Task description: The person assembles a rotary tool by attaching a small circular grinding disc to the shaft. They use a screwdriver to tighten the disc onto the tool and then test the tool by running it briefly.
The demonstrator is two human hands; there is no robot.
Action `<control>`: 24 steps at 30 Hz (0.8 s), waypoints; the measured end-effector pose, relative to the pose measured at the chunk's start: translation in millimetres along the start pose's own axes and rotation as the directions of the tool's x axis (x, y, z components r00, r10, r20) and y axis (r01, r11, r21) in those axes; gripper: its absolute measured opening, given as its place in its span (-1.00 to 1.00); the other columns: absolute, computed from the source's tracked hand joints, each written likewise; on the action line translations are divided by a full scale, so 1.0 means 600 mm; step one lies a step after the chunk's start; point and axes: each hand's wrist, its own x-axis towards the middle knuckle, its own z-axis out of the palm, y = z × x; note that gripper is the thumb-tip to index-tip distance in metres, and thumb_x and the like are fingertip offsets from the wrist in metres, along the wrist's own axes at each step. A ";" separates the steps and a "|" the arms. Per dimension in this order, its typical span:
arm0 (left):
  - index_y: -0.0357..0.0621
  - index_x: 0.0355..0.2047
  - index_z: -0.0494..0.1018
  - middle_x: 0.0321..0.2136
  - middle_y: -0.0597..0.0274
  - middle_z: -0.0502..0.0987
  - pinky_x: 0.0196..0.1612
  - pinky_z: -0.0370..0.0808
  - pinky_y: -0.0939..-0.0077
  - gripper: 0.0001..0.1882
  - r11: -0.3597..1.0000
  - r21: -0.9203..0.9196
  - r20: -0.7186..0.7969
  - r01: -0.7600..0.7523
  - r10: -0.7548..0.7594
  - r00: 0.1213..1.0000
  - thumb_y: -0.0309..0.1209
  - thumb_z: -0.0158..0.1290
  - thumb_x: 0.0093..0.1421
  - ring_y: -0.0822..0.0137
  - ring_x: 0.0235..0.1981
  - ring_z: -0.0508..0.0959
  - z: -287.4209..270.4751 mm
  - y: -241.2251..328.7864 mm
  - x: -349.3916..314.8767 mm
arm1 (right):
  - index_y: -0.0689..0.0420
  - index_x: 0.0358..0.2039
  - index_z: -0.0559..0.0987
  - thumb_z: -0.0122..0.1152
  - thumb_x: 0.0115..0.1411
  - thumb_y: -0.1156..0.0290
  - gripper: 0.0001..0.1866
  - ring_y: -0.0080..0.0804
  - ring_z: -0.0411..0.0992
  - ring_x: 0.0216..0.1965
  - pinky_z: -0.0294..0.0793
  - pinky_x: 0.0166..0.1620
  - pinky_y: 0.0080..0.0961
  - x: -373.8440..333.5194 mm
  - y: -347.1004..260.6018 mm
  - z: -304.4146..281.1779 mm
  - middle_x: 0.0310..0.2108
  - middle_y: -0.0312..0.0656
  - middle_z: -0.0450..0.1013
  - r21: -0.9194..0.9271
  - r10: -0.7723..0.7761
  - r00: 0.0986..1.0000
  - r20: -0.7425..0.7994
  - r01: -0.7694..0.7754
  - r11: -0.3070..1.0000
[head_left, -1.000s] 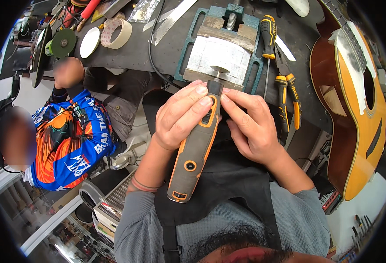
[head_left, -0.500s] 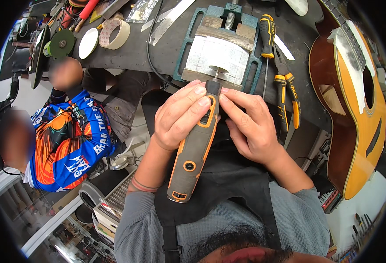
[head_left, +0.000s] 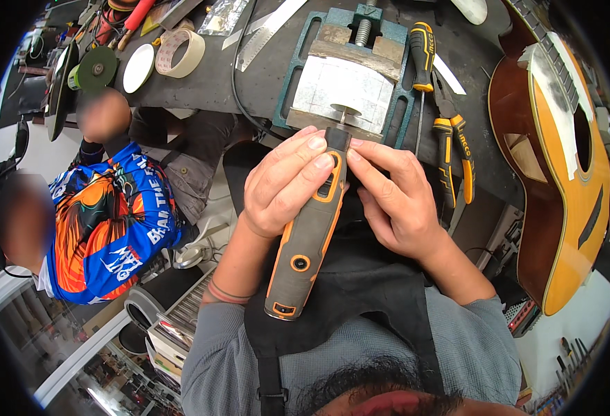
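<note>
A grey and orange rotary tool [head_left: 302, 239] points away from me, its back end close to my apron. My left hand [head_left: 282, 182] wraps its front part, fingers lying over the top beside the switch. On the other side, my right hand [head_left: 396, 197] pinches the black nose with thumb and fingertips. A thin cutting disc [head_left: 346, 109] on the tool's shaft stands at the near part of a pale metal plate [head_left: 343, 87]. Whether the disc touches the plate I cannot tell. A green bench vise [head_left: 400, 118] holds the plate.
Right of the vise lie a screwdriver [head_left: 422, 55] and yellow-black pliers [head_left: 450, 149]. An acoustic guitar [head_left: 561, 187] stands at the far right. Masking tape [head_left: 192, 57], a steel ruler [head_left: 267, 38] and a black cable [head_left: 235, 76] lie to the left. Another person [head_left: 111, 222] sits at left.
</note>
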 end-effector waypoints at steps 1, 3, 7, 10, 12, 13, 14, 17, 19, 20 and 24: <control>-0.27 0.16 0.58 0.11 -0.05 0.66 0.18 0.84 -0.03 -0.45 1.000 0.001 -0.003 -0.003 0.003 1.000 -0.52 0.54 0.19 -0.10 0.08 0.79 0.001 -0.001 -0.001 | 0.22 0.42 0.61 0.44 0.02 0.77 -0.15 0.01 0.61 0.23 0.64 0.16 -0.15 0.000 -0.001 0.000 0.34 0.04 0.54 0.000 0.002 1.000 0.001 -0.002 1.000; -0.26 0.16 0.58 0.11 -0.04 0.66 0.18 0.84 -0.03 -0.44 1.000 0.004 -0.010 -0.009 0.009 1.000 -0.52 0.54 0.19 -0.10 0.08 0.79 0.002 -0.003 -0.003 | 0.21 0.41 0.61 0.44 0.02 0.78 -0.15 0.01 0.61 0.23 0.64 0.16 -0.15 0.002 -0.002 -0.001 0.34 0.04 0.54 0.001 0.001 1.000 0.003 -0.001 1.000; -0.27 0.16 0.58 0.11 -0.04 0.66 0.18 0.84 -0.03 -0.45 1.000 0.004 -0.016 -0.010 0.010 1.000 -0.52 0.53 0.19 -0.09 0.09 0.79 0.003 -0.003 -0.004 | 0.22 0.41 0.61 0.44 0.03 0.78 -0.17 0.02 0.61 0.22 0.65 0.16 -0.15 0.003 -0.004 -0.003 0.34 0.04 0.54 -0.001 0.008 1.000 0.008 -0.008 1.000; -0.27 0.17 0.59 0.12 -0.06 0.67 0.18 0.84 -0.04 -0.47 1.000 -0.011 -0.008 -0.009 0.009 1.000 -0.54 0.50 0.22 -0.09 0.09 0.79 0.002 -0.005 -0.003 | 0.23 0.40 0.61 0.44 0.03 0.78 -0.17 0.02 0.62 0.21 0.65 0.15 -0.14 0.003 -0.001 -0.002 0.34 0.05 0.55 0.000 -0.004 1.000 -0.002 0.004 1.000; -0.27 0.17 0.59 0.12 -0.06 0.67 0.18 0.84 -0.05 -0.49 1.000 -0.020 -0.005 -0.009 0.008 1.000 -0.56 0.48 0.24 -0.10 0.09 0.78 0.000 -0.007 -0.005 | 0.23 0.39 0.62 0.44 0.03 0.78 -0.18 0.02 0.62 0.20 0.65 0.16 -0.15 0.003 -0.002 -0.001 0.33 0.05 0.55 0.004 0.002 1.000 -0.003 -0.001 1.000; -0.27 0.18 0.59 0.13 -0.07 0.68 0.18 0.84 -0.05 -0.50 1.000 -0.023 -0.005 -0.008 0.008 1.000 -0.57 0.46 0.25 -0.10 0.09 0.78 0.000 -0.008 -0.006 | 0.23 0.39 0.62 0.44 0.03 0.78 -0.18 0.02 0.63 0.20 0.65 0.16 -0.15 0.003 -0.002 -0.001 0.33 0.05 0.55 0.006 0.004 1.000 -0.004 -0.004 1.000; -0.27 0.18 0.59 0.13 -0.07 0.68 0.19 0.83 -0.06 -0.51 1.000 -0.024 -0.006 -0.008 0.008 1.000 -0.57 0.45 0.25 -0.10 0.09 0.78 0.000 -0.008 -0.007 | 0.23 0.39 0.62 0.44 0.03 0.78 -0.19 0.02 0.63 0.20 0.65 0.15 -0.15 0.004 -0.003 -0.001 0.33 0.05 0.55 0.004 0.005 1.000 -0.005 -0.005 1.000; -0.27 0.17 0.58 0.12 -0.08 0.67 0.18 0.84 -0.06 -0.52 1.000 -0.010 0.006 -0.018 0.018 1.000 -0.54 0.45 0.27 -0.10 0.08 0.79 0.000 -0.008 -0.007 | 0.23 0.39 0.62 0.44 0.05 0.78 -0.20 0.02 0.63 0.19 0.65 0.15 -0.15 0.005 -0.005 -0.002 0.33 0.05 0.56 -0.003 0.009 1.000 -0.005 -0.009 1.000; -0.26 0.18 0.53 0.09 -0.08 0.65 0.15 0.85 -0.06 -0.46 0.998 0.029 0.049 -0.052 0.051 0.997 -0.43 0.51 0.27 -0.11 0.05 0.79 -0.006 -0.014 -0.006 | 0.24 0.39 0.62 0.44 0.07 0.77 -0.22 0.02 0.63 0.19 0.65 0.14 -0.15 0.006 -0.006 -0.003 0.33 0.05 0.56 -0.009 0.011 1.000 -0.003 -0.011 1.000; -0.25 0.18 0.49 0.08 -0.09 0.64 0.14 0.86 -0.05 -0.40 0.996 0.055 0.079 -0.076 0.072 0.994 -0.35 0.55 0.26 -0.12 0.04 0.79 -0.009 -0.016 -0.006 | 0.24 0.39 0.62 0.45 0.08 0.77 -0.22 0.02 0.63 0.19 0.65 0.14 -0.15 0.006 -0.006 -0.003 0.32 0.05 0.56 -0.010 0.010 1.000 -0.002 -0.010 1.000; -0.26 0.18 0.50 0.08 -0.09 0.64 0.14 0.86 -0.05 -0.41 0.996 0.050 0.073 -0.077 0.073 0.995 -0.36 0.55 0.27 -0.12 0.04 0.79 -0.009 -0.017 -0.006 | 0.24 0.39 0.62 0.45 0.10 0.77 -0.23 0.01 0.63 0.18 0.65 0.13 -0.16 0.007 -0.008 -0.003 0.32 0.05 0.56 -0.017 0.006 1.000 -0.003 -0.006 1.000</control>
